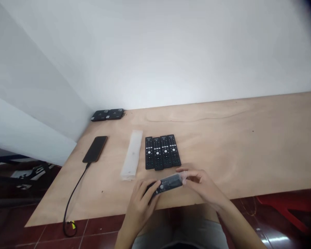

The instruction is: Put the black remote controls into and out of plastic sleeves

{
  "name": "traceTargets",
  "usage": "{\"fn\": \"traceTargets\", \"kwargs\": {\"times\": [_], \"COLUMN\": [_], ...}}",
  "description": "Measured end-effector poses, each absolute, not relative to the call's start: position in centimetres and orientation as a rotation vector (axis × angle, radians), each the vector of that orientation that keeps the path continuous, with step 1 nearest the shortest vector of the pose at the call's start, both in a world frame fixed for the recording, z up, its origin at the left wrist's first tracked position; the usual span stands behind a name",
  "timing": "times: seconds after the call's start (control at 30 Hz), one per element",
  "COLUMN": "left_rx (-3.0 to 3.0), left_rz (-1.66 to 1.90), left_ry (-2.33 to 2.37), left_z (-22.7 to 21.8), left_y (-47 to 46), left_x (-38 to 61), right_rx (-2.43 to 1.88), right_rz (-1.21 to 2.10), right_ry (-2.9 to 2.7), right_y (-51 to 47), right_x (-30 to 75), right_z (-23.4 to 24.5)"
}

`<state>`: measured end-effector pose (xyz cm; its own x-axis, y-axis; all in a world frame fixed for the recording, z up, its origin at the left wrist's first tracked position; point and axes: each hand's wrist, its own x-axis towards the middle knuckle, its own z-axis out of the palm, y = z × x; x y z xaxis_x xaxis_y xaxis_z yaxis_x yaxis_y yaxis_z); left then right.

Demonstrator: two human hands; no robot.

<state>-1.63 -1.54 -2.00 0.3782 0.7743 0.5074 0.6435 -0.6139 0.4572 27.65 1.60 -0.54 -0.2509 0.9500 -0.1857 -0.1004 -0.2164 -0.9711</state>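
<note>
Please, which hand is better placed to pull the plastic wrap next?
Probably the right hand: it pinches the plastic wrap beyond one end of the remote, while the left hand holds the remote nearer the other end.

Four remotes point(166, 155): on worktop point(223, 145), right of plastic sleeve point(132, 155)
Smartphone point(95, 148): left of sleeve
Set-top boxes point(110, 114): behind smartphone
Held remote point(171, 182): before the four remotes

The left hand point(141, 200), right hand point(204, 185) and both forearms point(234, 218) are bare; pale grey cloth shorts point(209, 235) stop above the bare knees point(205, 212).
</note>
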Motion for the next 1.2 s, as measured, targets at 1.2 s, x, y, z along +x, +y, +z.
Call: {"fn": "traceTargets", "kwargs": {"times": [1.2], "left_rx": [2.355], "left_rz": [1.111], "left_ry": [1.252], "left_z": [-2.0], "left_y": [-1.7], "left_x": [-1.8], "right_rx": [-1.229], "right_rz": [1.498], "right_ry": [-1.192], "right_y": [0.8], "right_x": [27.1], "right_z": [-0.2]}}
